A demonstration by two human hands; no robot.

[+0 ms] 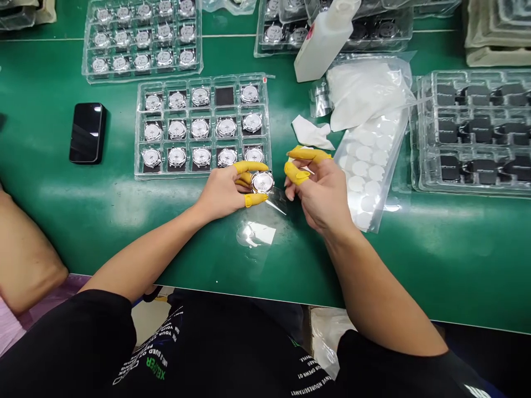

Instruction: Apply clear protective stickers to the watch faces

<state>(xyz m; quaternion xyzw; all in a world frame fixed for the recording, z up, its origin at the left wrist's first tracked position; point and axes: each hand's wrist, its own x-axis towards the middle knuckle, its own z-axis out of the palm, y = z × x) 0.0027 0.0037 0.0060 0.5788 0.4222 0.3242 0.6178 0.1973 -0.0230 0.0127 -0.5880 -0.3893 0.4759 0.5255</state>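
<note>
- On my screen: the left hand (222, 190) pinches a round silver watch (262, 182) by its edge, just above a strip of clear film (275, 201) and off the tray.
- Yellow finger cots (250, 166) cover the gripping fingers. Thumb and fingers curl around the rim and leave the watch's face open to view, which I judge the right hold: skin and pressure stay off the face.
- The right hand (321, 196) is raised just beside it, thumb and forefinger drawn close around a pale scrap. It is too small for me to tell whether they truly pinch it.
- Beside the hands, a clear tray (139, 128) holds rows of matching watches, with one pocket showing black.
- Further right lies a clear bag of round white pads (365, 182), near a crumpled white wipe (311, 132).
- A loose piece of clear film (255, 233) lies on the green bench mat (62, 226), below the hands.
- At upper right stands a white plastic bottle (323, 41); a black phone (87, 133) lies to the left.
</note>
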